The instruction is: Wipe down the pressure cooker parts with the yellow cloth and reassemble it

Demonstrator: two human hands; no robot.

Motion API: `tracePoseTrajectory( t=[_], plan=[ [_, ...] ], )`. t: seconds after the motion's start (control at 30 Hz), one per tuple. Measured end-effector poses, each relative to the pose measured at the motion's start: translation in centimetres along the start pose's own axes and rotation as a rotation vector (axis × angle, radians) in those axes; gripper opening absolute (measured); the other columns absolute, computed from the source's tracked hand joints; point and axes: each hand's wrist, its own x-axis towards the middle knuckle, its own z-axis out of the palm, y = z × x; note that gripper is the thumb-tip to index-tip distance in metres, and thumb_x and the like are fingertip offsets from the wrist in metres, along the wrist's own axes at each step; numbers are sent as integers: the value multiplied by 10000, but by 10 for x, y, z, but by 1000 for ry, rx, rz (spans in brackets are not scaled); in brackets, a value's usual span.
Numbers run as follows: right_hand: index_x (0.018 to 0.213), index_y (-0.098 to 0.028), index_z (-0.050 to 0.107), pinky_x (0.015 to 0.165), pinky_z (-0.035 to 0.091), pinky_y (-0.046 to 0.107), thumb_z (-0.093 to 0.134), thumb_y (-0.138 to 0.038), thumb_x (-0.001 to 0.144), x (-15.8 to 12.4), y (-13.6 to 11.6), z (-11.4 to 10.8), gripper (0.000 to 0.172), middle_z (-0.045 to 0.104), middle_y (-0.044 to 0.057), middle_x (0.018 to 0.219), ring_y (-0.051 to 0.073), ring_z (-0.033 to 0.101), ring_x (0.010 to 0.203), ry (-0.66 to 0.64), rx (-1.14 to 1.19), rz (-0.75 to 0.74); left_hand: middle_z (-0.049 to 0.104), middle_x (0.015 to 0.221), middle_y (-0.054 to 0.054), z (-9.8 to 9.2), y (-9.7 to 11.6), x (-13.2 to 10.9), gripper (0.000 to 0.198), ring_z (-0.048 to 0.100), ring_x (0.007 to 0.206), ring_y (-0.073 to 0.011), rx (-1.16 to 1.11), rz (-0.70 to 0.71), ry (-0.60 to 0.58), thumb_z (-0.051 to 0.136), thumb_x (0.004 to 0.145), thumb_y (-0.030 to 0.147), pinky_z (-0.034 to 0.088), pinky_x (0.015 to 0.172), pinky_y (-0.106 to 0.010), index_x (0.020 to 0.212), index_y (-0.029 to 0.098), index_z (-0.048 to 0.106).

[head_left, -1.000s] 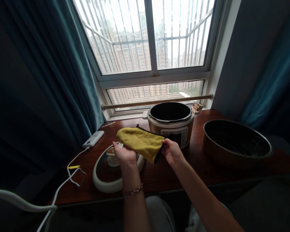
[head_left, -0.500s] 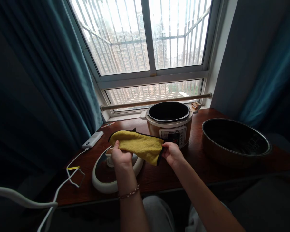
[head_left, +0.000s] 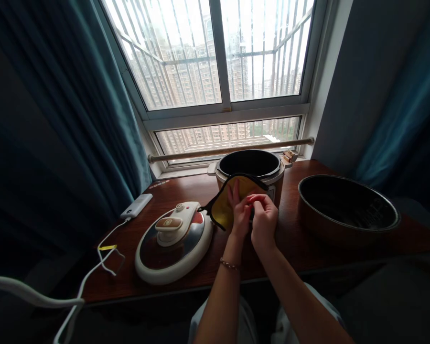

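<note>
A yellow cloth [head_left: 221, 204] with a black border and a small hanging loop is held up in front of the electric pressure cooker [head_left: 220, 180]. My left hand [head_left: 241, 215] has it from the near side, some fingers lying along the fabric and the thumb side against my other hand. Close beside it, my right hand [head_left: 264, 217] is closed in a pinch at the cloth's right part; the gripped edge is mostly hidden. To the left of my hands, the cooker's white-rimmed lid [head_left: 174, 274] rests on the table, its brown-topped handle upward.
On the right stands a dark inner pot [head_left: 347, 203]. A white power bank [head_left: 137, 206] with a white cable [head_left: 81, 285] lies at the left of the wooden table [head_left: 125, 282]. Behind the cooker, a horizontal rail [head_left: 186, 155] crosses the window.
My left hand has moved right, up against my right hand. The cloth, stretched out sideways before, is now folded over and tilted up, and the lid is uncovered.
</note>
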Motion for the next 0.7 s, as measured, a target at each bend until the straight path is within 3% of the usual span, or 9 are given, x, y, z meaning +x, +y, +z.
tracePoseTrajectory(
  t=[0.1,0.2,0.3,0.4,0.47,0.53,0.57,0.63,0.7],
  plan=[
    [651,-160,564,685,408,256,443,-150,693,13,-11,-10,129,600,-1,722,119,550,711,120,23,-90,252,1479,22,10,-1,-10,432,-47,1377,-320,399,266,-304,358,855,526,11,1094,-559,1032,289,673],
    [634,-159,560,645,401,241,444,-150,685,22,-21,-16,127,588,-7,708,104,540,670,218,70,-139,219,1491,48,13,-2,-17,323,-78,1366,-357,645,352,-418,466,846,404,-31,1035,-661,1130,352,611],
    [612,-161,551,613,396,228,453,-145,664,26,-24,-18,112,583,-13,700,91,528,627,247,117,-116,372,1423,24,21,-11,-25,353,76,1375,-331,682,439,-616,527,819,347,-14,1036,-667,1169,351,576],
    [608,-160,550,587,392,215,454,-140,649,27,-23,-19,106,583,-14,698,82,524,602,248,138,-69,545,1281,-10,30,-20,-31,348,377,1283,-191,556,487,-720,469,843,270,201,1108,-439,1173,263,580],
    [604,-159,549,562,387,205,461,-141,642,29,-23,-20,97,582,-16,692,77,519,583,251,154,-41,618,1183,-37,32,-22,-30,379,482,1193,-119,514,463,-657,323,873,227,319,1040,-259,1098,162,622],
    [600,-159,546,537,381,196,466,-144,641,30,-23,-22,91,580,-16,682,73,513,565,261,165,-23,618,1176,-72,28,-22,-27,424,459,1216,-133,525,411,-547,251,880,200,460,926,-297,1035,134,640],
    [600,-159,546,531,380,193,468,-145,641,31,-23,-23,90,580,-16,679,72,513,564,266,164,-19,579,1229,-93,25,-23,-25,415,385,1275,-163,533,373,-458,283,883,214,310,1046,-346,1136,96,588],
    [603,-158,549,530,383,188,467,-143,641,32,-24,-25,91,582,-15,679,69,514,564,272,156,-18,394,1395,-140,19,-28,-20,480,198,1359,-238,540,282,-236,412,867,265,205,1086,-489,1315,92,419],
    [607,-158,553,529,384,184,466,-140,638,32,-24,-25,94,584,-15,683,65,514,562,267,155,-9,159,1495,-148,15,-40,-15,643,60,1382,-254,450,131,-5,454,858,309,110,1113,-504,1417,110,205]
  ],
)
